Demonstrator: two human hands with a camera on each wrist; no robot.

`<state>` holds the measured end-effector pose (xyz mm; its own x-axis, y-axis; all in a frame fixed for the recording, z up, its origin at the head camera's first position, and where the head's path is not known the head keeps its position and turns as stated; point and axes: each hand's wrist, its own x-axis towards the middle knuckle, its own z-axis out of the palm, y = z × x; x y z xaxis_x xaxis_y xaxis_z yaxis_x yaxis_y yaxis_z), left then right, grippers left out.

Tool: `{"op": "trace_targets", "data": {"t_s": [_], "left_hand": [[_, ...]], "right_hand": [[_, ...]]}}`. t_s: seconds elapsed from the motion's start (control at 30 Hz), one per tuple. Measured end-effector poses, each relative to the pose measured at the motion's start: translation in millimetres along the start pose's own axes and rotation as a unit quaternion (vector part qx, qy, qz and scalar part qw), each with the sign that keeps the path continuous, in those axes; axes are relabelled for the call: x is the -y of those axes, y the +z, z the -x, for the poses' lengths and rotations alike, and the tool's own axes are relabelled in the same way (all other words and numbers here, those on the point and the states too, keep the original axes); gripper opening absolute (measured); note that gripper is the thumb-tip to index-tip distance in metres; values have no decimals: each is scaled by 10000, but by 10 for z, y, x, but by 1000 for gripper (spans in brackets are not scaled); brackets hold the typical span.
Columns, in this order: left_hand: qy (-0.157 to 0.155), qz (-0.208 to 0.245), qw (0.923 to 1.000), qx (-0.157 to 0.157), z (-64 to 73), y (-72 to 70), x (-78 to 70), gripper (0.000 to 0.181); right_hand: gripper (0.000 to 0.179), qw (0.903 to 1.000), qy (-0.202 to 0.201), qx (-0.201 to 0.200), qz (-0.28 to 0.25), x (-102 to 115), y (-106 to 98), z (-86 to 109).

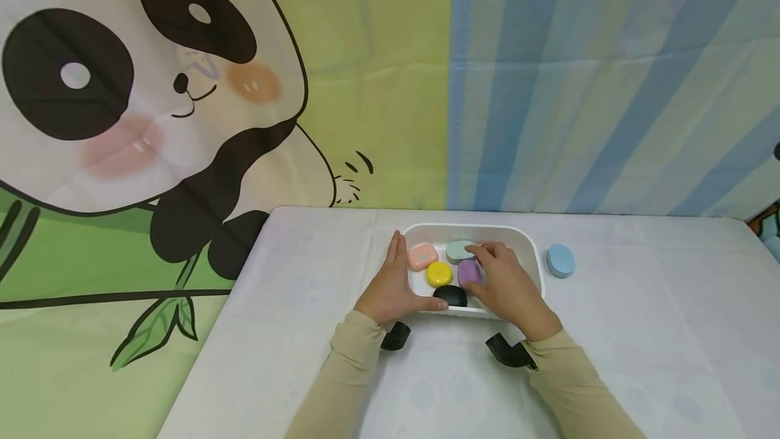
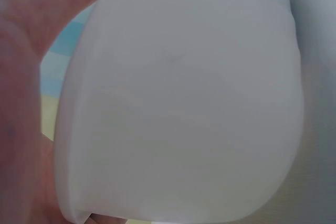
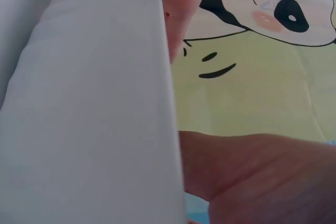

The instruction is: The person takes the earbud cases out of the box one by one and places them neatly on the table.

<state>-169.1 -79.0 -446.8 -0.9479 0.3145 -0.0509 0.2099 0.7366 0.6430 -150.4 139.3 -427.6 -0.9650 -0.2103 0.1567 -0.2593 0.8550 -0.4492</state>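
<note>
A white tray (image 1: 529, 249) holds several small rounded pieces. My left hand (image 1: 393, 290) grips the tray's left end, thumb along the near rim and fingers up the left side. In the left wrist view the tray's outer wall (image 2: 189, 103) fills most of the picture. Inside the tray, my right hand (image 1: 508, 283) pinches a purple rounded piece (image 1: 468, 272) between thumb and fingers. Its fingertips overlap a mint-green oval piece (image 1: 458, 251). A pink piece (image 1: 422, 257), a yellow round one (image 1: 439, 274) and a black oval one (image 1: 451, 295) lie to the left.
A light-blue rounded piece (image 1: 560, 261) sits on the white-covered table (image 1: 658, 330), right of the tray. Black wrist mounts (image 1: 510, 351) show under both wrists. Behind the table hangs a printed panda cloth (image 1: 378, 87).
</note>
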Motion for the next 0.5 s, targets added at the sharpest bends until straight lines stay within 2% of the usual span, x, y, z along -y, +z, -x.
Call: {"op": "trace_targets", "data": {"t_s": [0.2,0.5], "left_hand": [[7,52,10000,-2,-3,-6,3,142],[-19,118,9999,6,-12,-11,4,142]], "right_hand": [[51,9999,-13,134,69,19,38,-23],[53,9994,-134,302,68,13,71,-43]]}}
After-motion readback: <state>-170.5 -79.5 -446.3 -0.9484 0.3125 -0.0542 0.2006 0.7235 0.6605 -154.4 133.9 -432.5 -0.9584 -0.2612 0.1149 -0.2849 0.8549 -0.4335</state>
